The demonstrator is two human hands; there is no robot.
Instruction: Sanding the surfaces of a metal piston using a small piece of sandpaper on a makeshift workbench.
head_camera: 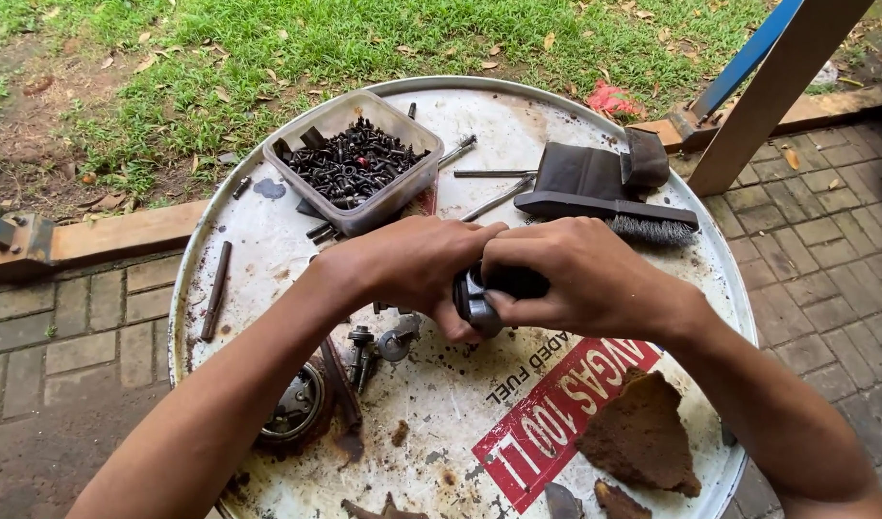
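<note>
Above drum lid (268, 240), left hand (412, 264) and right hand (575, 274) meet, grip clamped on dark metal part (479, 298).

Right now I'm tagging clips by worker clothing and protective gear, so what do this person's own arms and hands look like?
Both forearms are bare as far as the picture shows: no sleeves in view. The left hand and the right hand have no gloves. No watch, wristband or ring shows on either, though some fingers are hidden. No tape, bandage or markings are visible.
</note>
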